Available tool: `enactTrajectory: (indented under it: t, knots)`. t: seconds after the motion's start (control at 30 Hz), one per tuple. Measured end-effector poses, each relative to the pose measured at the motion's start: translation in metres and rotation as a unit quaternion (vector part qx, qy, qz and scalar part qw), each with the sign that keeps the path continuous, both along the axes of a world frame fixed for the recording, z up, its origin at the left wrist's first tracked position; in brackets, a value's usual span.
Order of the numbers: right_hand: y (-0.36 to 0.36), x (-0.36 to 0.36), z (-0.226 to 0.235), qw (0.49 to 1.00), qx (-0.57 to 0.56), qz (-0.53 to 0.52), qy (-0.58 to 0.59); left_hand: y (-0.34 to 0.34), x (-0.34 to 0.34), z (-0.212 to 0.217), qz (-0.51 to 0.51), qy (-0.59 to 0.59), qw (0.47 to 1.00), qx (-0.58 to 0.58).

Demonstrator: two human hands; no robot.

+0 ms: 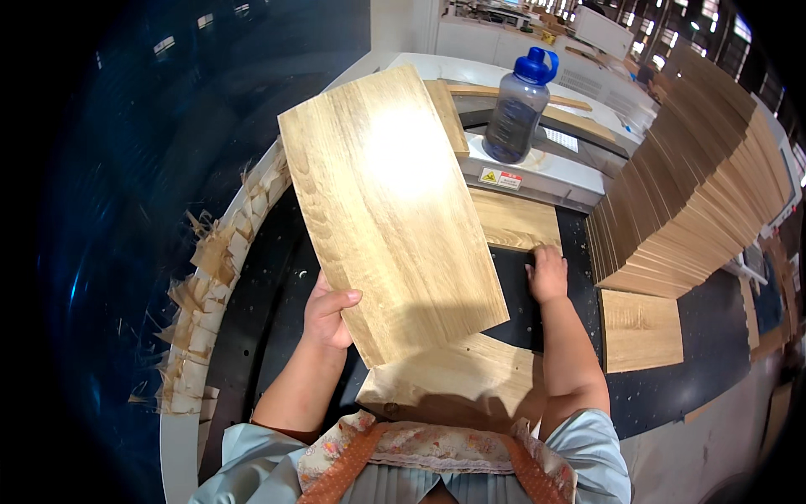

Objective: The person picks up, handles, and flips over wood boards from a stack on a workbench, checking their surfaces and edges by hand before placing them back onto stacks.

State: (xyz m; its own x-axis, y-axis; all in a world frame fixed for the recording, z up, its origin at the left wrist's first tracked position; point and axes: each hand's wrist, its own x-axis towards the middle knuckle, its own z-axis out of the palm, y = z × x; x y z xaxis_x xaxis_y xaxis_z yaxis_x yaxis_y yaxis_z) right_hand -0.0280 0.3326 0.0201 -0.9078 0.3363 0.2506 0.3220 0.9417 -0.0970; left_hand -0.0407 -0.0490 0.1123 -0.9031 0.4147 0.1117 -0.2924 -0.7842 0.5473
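My left hand [330,316] grips the lower left edge of a light wood-grain panel [403,244], its thumb on the top face. This panel is tilted above the black work surface [269,328], and a bright glare covers part of it. My right hand [550,273] reaches forward, thumb apart, with its fingertips on the near right corner of a second wood-grain panel [520,220]. That one lies flat against a grey machine beam [554,186]; the raised panel hides its left part. Close to my body is a third panel [462,378], partly in shadow.
A tall stack of panels [688,185] stands at the right, with a single small panel [642,332] before it. A blue-capped water bottle [516,109] stands on the beam. Torn tape strips [210,260] line the left edge, beside a dark glossy surface [168,168].
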Motion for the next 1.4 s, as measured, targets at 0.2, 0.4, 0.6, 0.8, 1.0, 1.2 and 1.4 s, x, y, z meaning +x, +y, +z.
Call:
enactTrajectory:
  t: [0.2, 0.4, 0.6, 0.8, 1.0, 1.2, 1.4]
  knots:
    - [0.014, -0.010, -0.007, 0.999, -0.025, -0.037, -0.015, -0.001, 0.008, -0.001, -0.024, 0.013, 1.000, 0.000]
    - [0.001, 0.024, -0.005, 0.993, -0.036, 0.091, 0.065, -0.009, 0.023, 0.003, 0.003, 0.034, 0.999, -0.015]
    - [-0.013, 0.088, 0.024, 0.977, -0.114, 0.151, 0.101, -0.025, 0.038, 0.013, 0.019, 0.064, 0.996, -0.067]
    - [-0.038, 0.174, 0.081, 0.956, -0.239, 0.158, 0.069, -0.030, 0.047, 0.029, 0.032, 0.086, 0.994, -0.065]
    - [-0.077, 0.268, 0.082, 0.956, -0.198, 0.205, 0.072, -0.026, 0.048, 0.033, 0.031, 0.076, 0.996, -0.047]
    - [-0.093, 0.326, 0.052, 0.955, -0.178, 0.223, 0.085, -0.018, 0.049, 0.020, 0.024, 0.048, 0.998, -0.036]
    - [-0.052, 0.360, 0.020, 0.901, -0.314, -0.012, 0.300, 0.000, 0.059, -0.009, 0.027, -0.094, 0.993, -0.067]
